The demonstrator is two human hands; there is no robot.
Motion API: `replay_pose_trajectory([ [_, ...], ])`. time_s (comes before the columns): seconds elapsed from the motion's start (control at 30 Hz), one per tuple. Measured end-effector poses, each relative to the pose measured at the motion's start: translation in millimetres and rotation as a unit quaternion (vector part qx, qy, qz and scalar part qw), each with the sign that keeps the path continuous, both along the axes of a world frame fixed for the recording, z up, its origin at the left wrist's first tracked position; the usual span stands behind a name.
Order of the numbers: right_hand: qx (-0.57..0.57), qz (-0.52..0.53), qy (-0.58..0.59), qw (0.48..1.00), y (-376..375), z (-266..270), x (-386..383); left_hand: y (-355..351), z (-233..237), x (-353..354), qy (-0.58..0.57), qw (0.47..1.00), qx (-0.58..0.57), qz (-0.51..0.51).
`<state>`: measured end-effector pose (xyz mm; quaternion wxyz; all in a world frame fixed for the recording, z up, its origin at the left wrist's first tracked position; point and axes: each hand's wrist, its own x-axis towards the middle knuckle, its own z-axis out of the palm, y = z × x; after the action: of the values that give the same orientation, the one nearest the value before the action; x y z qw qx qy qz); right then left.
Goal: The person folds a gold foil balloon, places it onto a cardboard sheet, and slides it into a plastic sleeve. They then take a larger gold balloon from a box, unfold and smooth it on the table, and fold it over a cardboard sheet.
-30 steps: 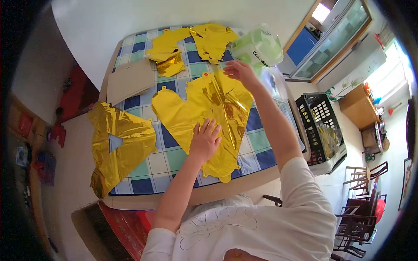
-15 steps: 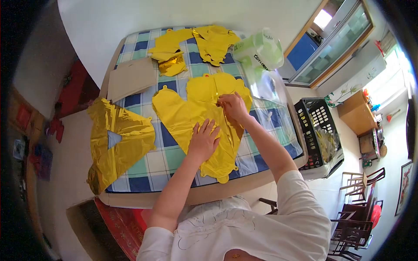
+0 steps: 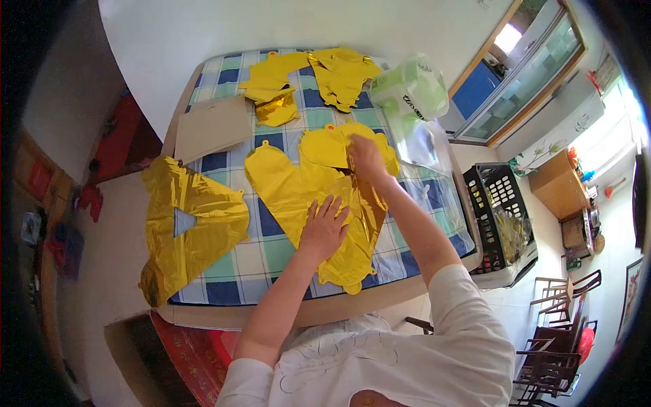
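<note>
A flat gold foil balloon point(image 3: 278, 183) lies in front of me on the checked tablecloth point(image 3: 234, 275). My left hand point(image 3: 324, 232) rests on its lower part, palm down with the fingers spread. My right hand point(image 3: 368, 161) is closed on the foil near the balloon's upper part, where a fold is lifted and creased. The fingertips are partly hidden behind the hand. To the left lies another flat gold foil balloon point(image 3: 159, 217), shaped like an A with a hole in it.
At the table's far side are more gold foil pieces point(image 3: 342, 74), a cardboard sheet point(image 3: 211, 127) and a green-white plastic package point(image 3: 410, 91). Clear plastic covers the right side. A black crate point(image 3: 485, 224) stands beside the table; wooden chairs are farther right.
My right hand has pulled the foil slightly up, and the balloon's upper part now folds over with a dark crease. The left hand stays flat on the foil. The view has shifted slightly.
</note>
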<state>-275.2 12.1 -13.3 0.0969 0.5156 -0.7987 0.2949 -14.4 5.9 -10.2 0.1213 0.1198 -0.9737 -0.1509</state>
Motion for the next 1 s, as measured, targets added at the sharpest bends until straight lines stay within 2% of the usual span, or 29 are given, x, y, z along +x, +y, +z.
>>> replay_pose_trajectory([
  [0.03,-0.042,-0.051,-0.028,0.997,-4.5,1.7,-10.9,-0.2,0.1,-0.1,-0.004,1.0,-0.005,-0.001],
  [0.13,0.037,-0.231,0.041,0.971,-6.5,14.1,-35.1,-0.5,1.9,-0.3,-0.007,1.0,-0.003,-0.004],
  [0.23,0.138,-0.25,-0.023,0.958,-8.9,24.8,-43.7,-1.1,0.2,0.3,0.009,1.0,-0.001,-0.006],
  [0.37,0.171,-0.242,-0.05,0.954,-22.9,32.5,-52.3,-1.7,-3.5,-0.4,0.025,1.0,-0.014,-0.009],
  [0.47,0.152,-0.241,-0.09,0.954,-31.4,54.5,-40.2,-0.3,-0.6,0.3,0.034,0.999,-0.009,-0.006],
  [0.57,0.186,-0.295,-0.049,0.936,-24.5,51.4,-34.7,-0.1,0.3,-0.2,0.024,1.0,-0.013,-0.003],
  [0.67,0.197,-0.298,-0.049,0.933,-23.7,39.2,-42.0,-1.4,-4.5,-0.5,0.043,0.999,-0.014,-0.004],
  [0.77,0.192,-0.27,-0.104,0.938,-35.3,31.7,-59.5,-0.9,-2.9,-0.2,0.044,0.999,-0.007,-0.002],
  [0.87,0.177,-0.133,-0.206,0.953,-48.3,48.1,-64.2,0.6,-1.0,0.6,0.038,0.999,-0.013,0.001],
  [0.9,0.074,-0.082,-0.323,0.94,-45.9,48.7,-56.2,0.8,1.2,1.7,0.031,0.999,-0.01,0.0],
  [0.93,-0.031,-0.03,-0.43,0.902,-44.1,48.5,-49.3,0.4,4.5,2.9,0.025,1.0,-0.007,-0.002],
  [0.97,-0.137,0.024,-0.523,0.841,-43.0,52.4,-45.0,0.7,6.4,1.8,0.022,1.0,-0.006,-0.001],
  [1.0,-0.058,-0.072,-0.21,0.973,-43.2,22.7,-57.2,1.7,5.3,0.7,0.032,0.999,-0.004,-0.002],
])
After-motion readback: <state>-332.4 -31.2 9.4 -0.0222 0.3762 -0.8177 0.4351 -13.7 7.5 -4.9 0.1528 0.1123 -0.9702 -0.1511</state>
